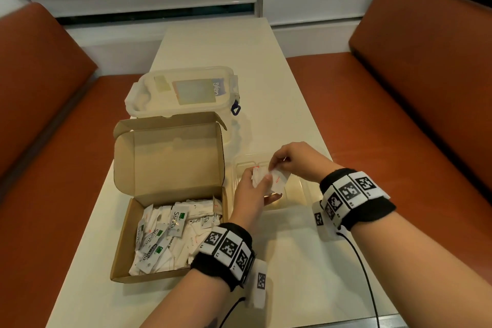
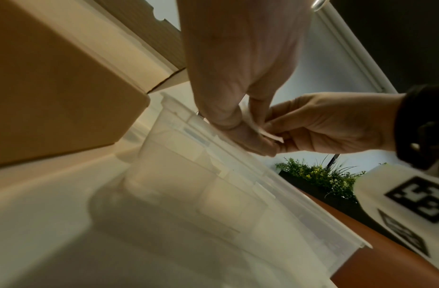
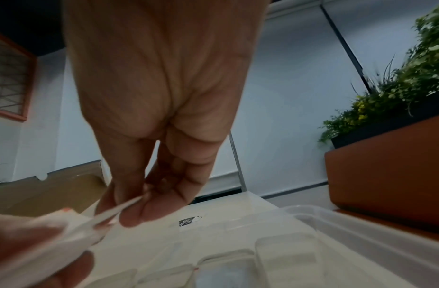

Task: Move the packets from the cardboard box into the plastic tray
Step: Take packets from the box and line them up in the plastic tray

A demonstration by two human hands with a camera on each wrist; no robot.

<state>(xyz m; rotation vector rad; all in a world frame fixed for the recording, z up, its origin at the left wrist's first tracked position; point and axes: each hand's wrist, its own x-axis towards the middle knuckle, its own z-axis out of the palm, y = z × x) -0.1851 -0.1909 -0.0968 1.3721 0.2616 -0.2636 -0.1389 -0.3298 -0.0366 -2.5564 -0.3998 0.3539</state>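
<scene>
An open cardboard box on the white table holds several white packets. To its right sits the clear plastic tray. Above the tray my left hand grips a bunch of white packets. My right hand pinches the top edge of one packet in that bunch. In the left wrist view both hands meet on the white packets over the tray's rim. The right wrist view shows my right hand's fingertips pinching a packet above the tray.
A lidded translucent plastic container stands behind the box's raised lid. Orange bench seats run along both sides of the table. A black cable trails from my right wrist across the table.
</scene>
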